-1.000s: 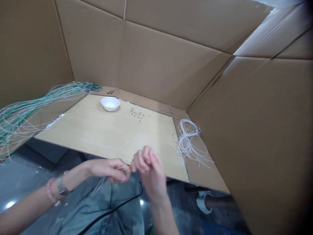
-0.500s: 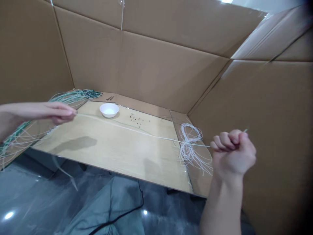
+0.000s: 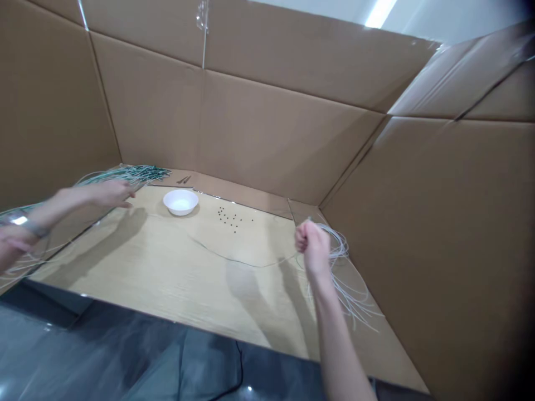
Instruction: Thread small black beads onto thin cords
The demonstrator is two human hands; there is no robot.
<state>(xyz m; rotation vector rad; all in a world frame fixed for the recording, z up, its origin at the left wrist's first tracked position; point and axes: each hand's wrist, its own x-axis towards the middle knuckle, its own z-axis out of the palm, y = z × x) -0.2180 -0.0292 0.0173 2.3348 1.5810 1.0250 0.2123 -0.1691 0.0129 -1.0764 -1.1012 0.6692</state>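
My right hand (image 3: 310, 245) is closed in a fist round one end of a thin white string (image 3: 234, 257), just left of the loose coil of white strings (image 3: 340, 262). The string sags across the wooden board (image 3: 167, 267) toward my left hand (image 3: 109, 194), which reaches out over the board's left edge with its fingers pinched on the other end, beside the bundle of green and white strings (image 3: 134, 172). A small white bowl (image 3: 180, 201) and several tiny black beads (image 3: 232, 216) lie at the far side of the board.
Tall cardboard walls (image 3: 271, 128) close in the board at the back, left and right. Two small dark bits (image 3: 184, 179) lie behind the bowl. A black cable (image 3: 234, 373) runs over my lap below the board's front edge.
From working together over my lap, my hands drew apart and pulled the string taut. Now both have moved forward over the board, the right hand inward, and the string hangs slack.
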